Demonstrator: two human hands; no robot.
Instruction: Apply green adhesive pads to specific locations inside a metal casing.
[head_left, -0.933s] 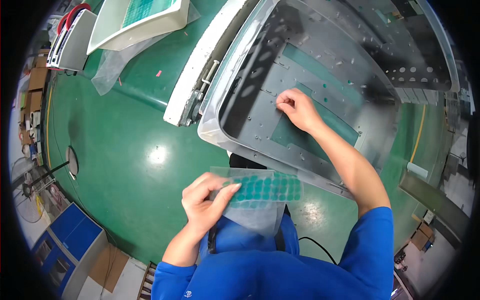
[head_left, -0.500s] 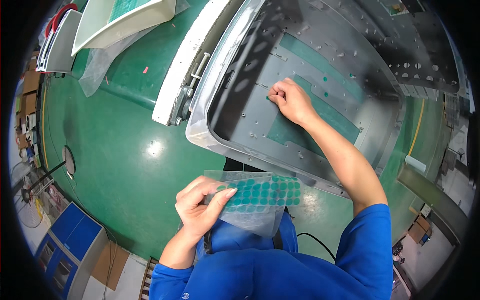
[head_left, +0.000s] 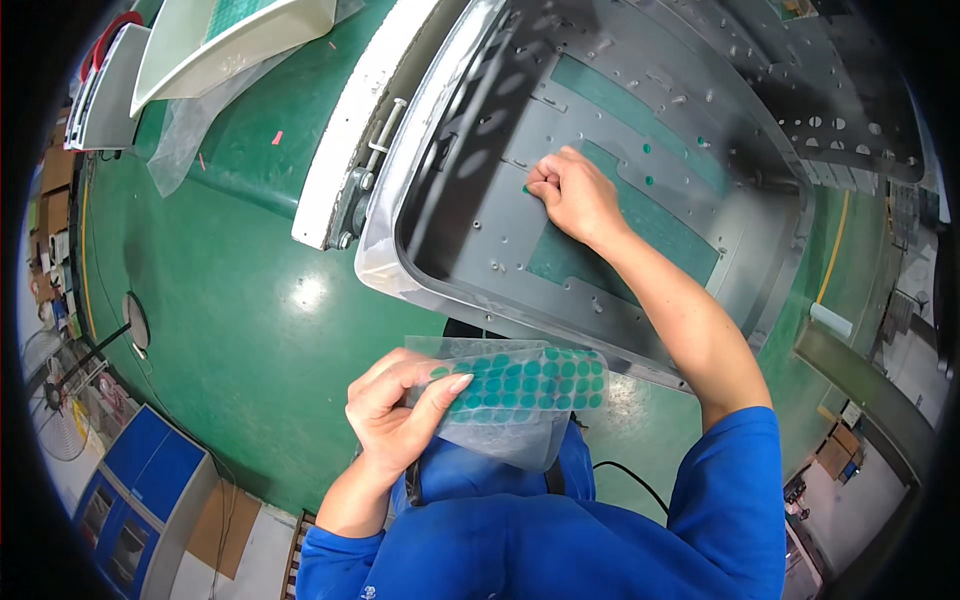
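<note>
My left hand (head_left: pixel 400 405) pinches a clear backing sheet of green round stickers (head_left: pixel 535 385) between thumb and fingers, in front of my body. Over the grey metal housing (head_left: pixel 455 225), my right hand (head_left: pixel 578 195) is closed in a pinch at the inner panel. A small green round sticker (head_left: pixel 526 189) shows at its fingertips, against or just above the panel; which of the two is hard to tell. Other green dots (head_left: pixel 648 149) sit on the panel beyond the hand. Larger green film patches (head_left: pixel 675 235) cover parts of the panel, one partly hidden by my right forearm.
The housing's raised rim (head_left: pixel 375 265) runs between my hands. A white-edged panel with a hinge (head_left: pixel 352 205) stands along its left side. Farther left are a cream tray (head_left: pixel 185 65) and crumpled plastic film (head_left: pixel 185 145). A blue cabinet (head_left: pixel 140 465) stands at lower left.
The view has shifted slightly, moving the housing a little left and up in the picture. My right hand stays at nearly the same spot on the panel; the left still holds the sheet.
</note>
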